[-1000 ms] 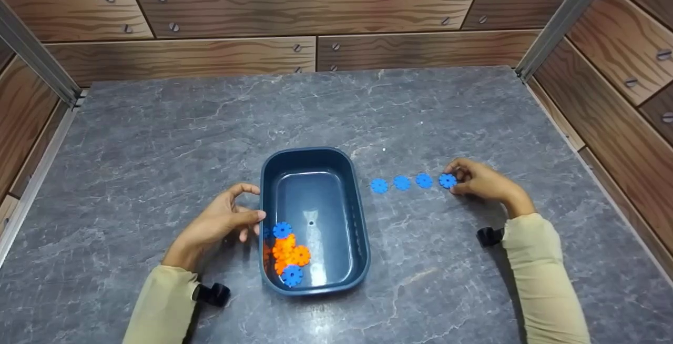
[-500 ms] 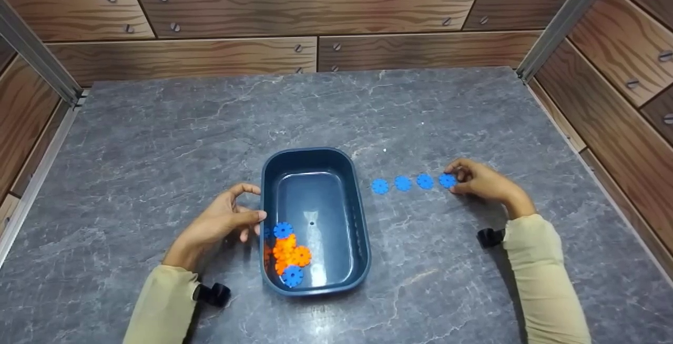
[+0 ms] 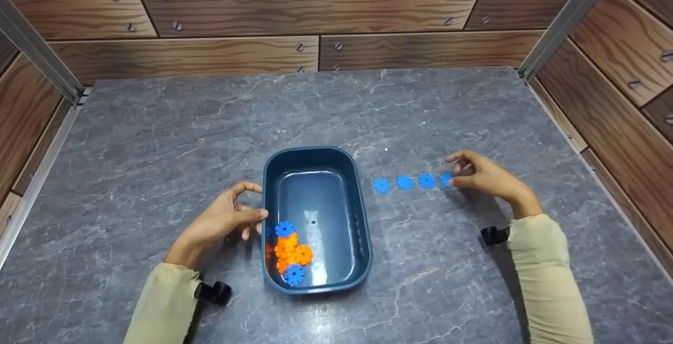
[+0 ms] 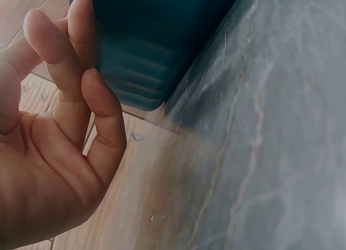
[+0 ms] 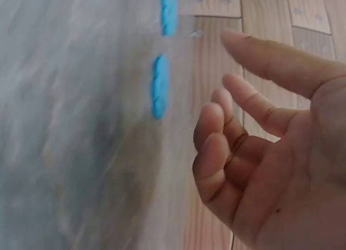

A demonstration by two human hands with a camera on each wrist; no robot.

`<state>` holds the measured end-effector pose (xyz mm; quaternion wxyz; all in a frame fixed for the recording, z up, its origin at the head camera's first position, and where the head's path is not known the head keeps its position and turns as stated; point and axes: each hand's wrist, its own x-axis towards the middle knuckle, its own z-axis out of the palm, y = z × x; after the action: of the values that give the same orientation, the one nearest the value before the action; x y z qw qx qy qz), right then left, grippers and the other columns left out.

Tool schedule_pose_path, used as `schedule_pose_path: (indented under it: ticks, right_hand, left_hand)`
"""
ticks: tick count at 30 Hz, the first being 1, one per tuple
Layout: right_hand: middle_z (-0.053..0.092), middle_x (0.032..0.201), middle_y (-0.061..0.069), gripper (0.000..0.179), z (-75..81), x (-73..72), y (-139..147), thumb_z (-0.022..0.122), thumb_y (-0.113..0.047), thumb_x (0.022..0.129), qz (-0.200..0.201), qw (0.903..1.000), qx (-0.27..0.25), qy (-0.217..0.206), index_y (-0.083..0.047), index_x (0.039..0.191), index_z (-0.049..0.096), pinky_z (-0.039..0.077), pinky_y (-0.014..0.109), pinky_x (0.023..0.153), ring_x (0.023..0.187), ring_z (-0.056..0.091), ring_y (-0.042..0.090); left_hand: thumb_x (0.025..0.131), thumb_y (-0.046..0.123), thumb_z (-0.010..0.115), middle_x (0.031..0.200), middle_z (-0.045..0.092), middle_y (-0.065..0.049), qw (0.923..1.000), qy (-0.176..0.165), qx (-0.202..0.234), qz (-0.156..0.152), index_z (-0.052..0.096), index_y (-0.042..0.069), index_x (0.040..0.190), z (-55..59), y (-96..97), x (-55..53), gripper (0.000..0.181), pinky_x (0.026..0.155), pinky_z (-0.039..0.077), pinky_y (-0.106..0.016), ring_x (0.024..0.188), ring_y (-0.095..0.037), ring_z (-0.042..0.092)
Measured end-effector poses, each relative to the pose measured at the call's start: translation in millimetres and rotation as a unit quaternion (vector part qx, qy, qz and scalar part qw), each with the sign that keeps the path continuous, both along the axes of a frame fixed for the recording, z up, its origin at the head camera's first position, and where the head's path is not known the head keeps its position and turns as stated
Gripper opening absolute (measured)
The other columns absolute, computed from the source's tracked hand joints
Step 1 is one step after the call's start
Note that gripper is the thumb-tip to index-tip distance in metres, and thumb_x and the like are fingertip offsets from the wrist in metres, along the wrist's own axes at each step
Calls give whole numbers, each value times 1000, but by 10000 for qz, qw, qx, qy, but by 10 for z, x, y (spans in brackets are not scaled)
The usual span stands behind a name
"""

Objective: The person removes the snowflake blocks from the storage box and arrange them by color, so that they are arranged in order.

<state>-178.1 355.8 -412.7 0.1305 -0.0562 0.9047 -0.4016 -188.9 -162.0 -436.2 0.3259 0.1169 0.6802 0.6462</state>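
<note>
Several blue notched discs, a toy interlocking kind, lie in a row on the table right of a dark blue tub (image 3: pixel 344 223). My right hand (image 3: pixel 486 178) hovers at the row's right end with fingers spread and holds nothing. Its thumb overlaps the last disc (image 3: pixel 446 179) in the head view; the right wrist view shows a gap between the fingers and the nearest disc (image 5: pixel 159 87). My left hand (image 3: pixel 218 218) touches the tub's left side, thumb tip at the rim and other fingers loosely bent along the outer wall (image 4: pixel 135 60).
Inside the tub, at its near left, lie several orange discs (image 3: pixel 286 249) with an upper blue disc (image 3: pixel 284 229) and a lower blue disc (image 3: pixel 294 275). The grey marbled table (image 3: pixel 210 123) ends at wood-patterned walls (image 3: pixel 315 7) behind and on both sides.
My right hand has let go of the last blue disc, its fingers spreading and lifting slightly away. That disc stays at the row's end. My left hand keeps its place at the tub.
</note>
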Motion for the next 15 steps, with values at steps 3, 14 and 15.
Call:
schedule_pose_path:
  ticks: [3,14,15]
  right_hand:
    - [49,104,13,52,45,15,-75,69,-12,88,-1,9999,-130,106,4,131,45,45,21,67,83,50,10]
    - [50,107,16,47,217,-16,-515,68,-11,90,495,9948,-755,469,1,130,47,48,21,71,87,53,10]
    - [50,107,17,46,239,-14,-559,67,-11,90,575,9936,-821,514,1,130,48,48,20,71,86,53,10]
  left_hand:
    - [89,9,67,65,67,0,10000,-26,5,-7,30,3,132,-7,2,7,57,47,46,-19,43,-8,51]
    - [89,9,67,66,67,1,10000,-41,52,-5,30,5,131,-8,-5,1,56,48,46,-18,44,-7,52]
    - [89,9,67,66,67,1,10000,-27,47,-15,30,4,131,-6,-7,-1,56,47,46,-18,44,-7,52]
